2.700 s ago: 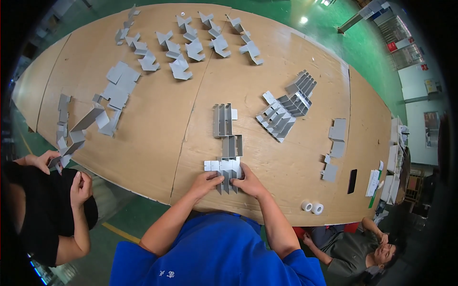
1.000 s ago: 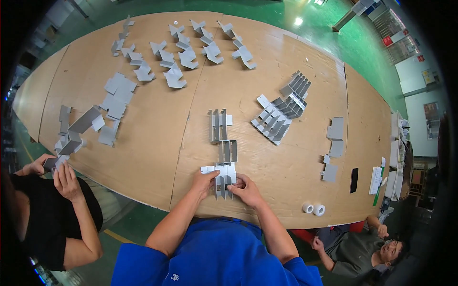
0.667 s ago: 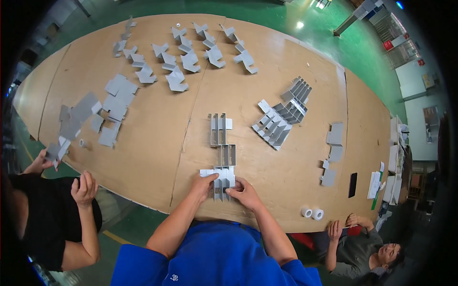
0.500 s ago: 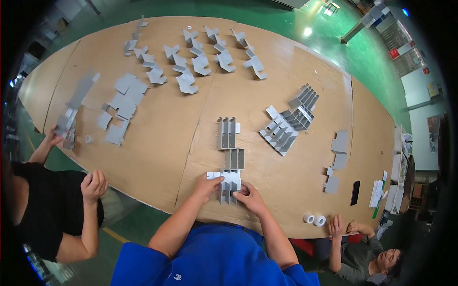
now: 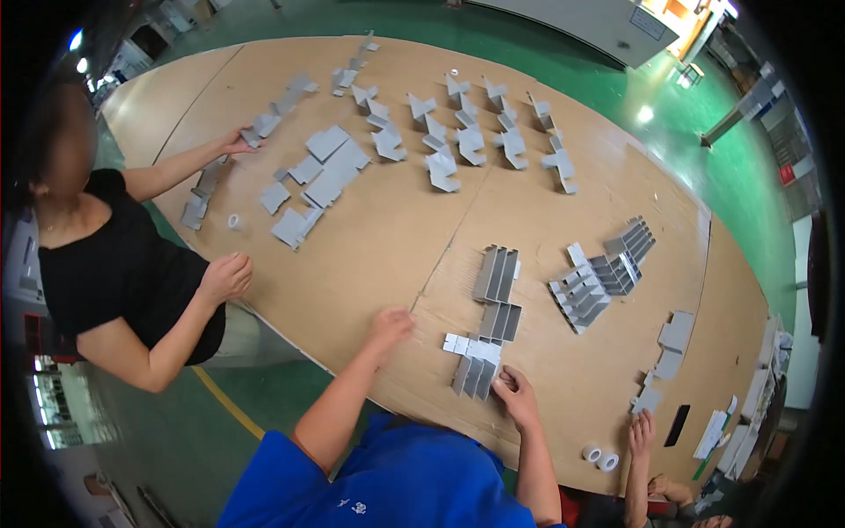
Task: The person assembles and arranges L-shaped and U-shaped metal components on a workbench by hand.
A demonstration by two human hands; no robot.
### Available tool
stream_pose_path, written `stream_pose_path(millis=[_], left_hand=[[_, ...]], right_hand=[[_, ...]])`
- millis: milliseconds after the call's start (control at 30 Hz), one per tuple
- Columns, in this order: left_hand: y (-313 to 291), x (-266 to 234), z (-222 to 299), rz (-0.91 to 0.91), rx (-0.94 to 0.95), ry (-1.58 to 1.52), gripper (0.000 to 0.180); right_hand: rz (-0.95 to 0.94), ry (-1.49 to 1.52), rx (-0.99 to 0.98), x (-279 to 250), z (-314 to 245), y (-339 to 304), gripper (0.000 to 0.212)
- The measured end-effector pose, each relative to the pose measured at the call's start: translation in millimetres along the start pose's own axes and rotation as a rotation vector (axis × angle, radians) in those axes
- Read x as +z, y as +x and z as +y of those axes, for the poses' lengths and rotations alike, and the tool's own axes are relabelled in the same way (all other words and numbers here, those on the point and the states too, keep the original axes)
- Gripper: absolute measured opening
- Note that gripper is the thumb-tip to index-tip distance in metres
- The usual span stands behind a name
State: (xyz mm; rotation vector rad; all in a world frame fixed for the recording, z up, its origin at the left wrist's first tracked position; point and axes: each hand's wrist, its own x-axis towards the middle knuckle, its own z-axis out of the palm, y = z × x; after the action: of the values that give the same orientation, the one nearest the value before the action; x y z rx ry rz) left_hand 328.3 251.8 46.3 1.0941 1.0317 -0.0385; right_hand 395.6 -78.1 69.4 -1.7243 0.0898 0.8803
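In front of me a grey stepped bracket assembly [image 5: 499, 321] lies on the table, made of several folded, ribbed sections in a line. A pale flat tab [image 5: 456, 343] sticks out from the left of its near section. My right hand [image 5: 518, 398] is at the near section's right edge, its fingers closed against it. Left of the assembly, apart from it, my left hand [image 5: 390, 330] hovers over the table, smeared by motion, and its fingers cannot be made out.
A similar ribbed assembly [image 5: 585, 295] lies to the right; several stepped grey pieces [image 5: 441, 167] stand farther back. Flat grey pieces [image 5: 326, 180] lie at left. A co-worker's hand [image 5: 239, 141] holds a grey strip; another's hand [image 5: 642, 431] is near a grey piece. Tape rolls [image 5: 600, 457] sit by the edge.
My left hand has let go of the assembly and moved left; my right hand remains at its right edge. The view has turned left. The left co-worker's hand has carried a grey strip farther back.
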Motion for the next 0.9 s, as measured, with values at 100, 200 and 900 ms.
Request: stream_pose_path(millis=[100,200,900], left_hand=[[46,-69,33,0.359,0.192,0.240,0.041],[91,-110,75,0.817,0.346,0.412,0.044],[99,-139,113,0.280,0.254,0.061,0.031]], right_hand=[[0.019,-0.052,0.040,-11,-3,-4,0.053],[0.059,0.039,0.182,-27,2,-16,0.050],[0.063,-0.307,0.035,-9,-1,-5,0.037]])
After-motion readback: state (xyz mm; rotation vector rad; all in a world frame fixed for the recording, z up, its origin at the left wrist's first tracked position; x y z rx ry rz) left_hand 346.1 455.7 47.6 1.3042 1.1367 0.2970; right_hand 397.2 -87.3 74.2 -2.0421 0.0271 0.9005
